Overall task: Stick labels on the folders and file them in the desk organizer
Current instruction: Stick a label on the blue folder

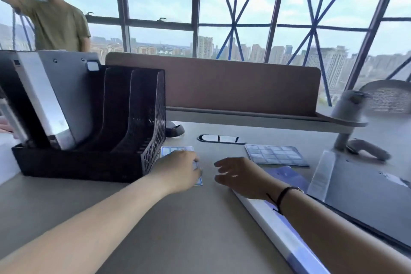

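I see my left hand (178, 168) lying over a small blue-edged white label sheet (170, 151) on the pale grey counter (178, 229), its fingers bent down onto the paper; whether they pinch it or only press it I cannot tell, since the knuckles hide the tips. My right hand (242, 177) hovers just beside it, fingers loosely spread and holding nothing, a thin black band on the wrist. Directly left of my left hand, almost touching it, stands the black perforated plastic desk organizer (144, 131), and in its far-left compartment, away from the hand, a grey folder with a white spine (64, 98) leans back; the compartments nearer the hand look bare, though shadow hides their floors. Beyond my right hand, a little past the fingertips, lies a second sheet of blue-and-white labels in a grid (275, 154), flat on the counter. Under my right wrist and forearm runs a blue folder with a white spine (287, 238), stretching back toward me. Farther to the right of that hand lies a dark grey folder with a clear plastic strip along its edge (373, 200), flat and near the counter's edge. Past both hands rises a brown desk divider panel (233, 87), and a person in an olive shirt (57, 22) stands by the window behind the organizer.
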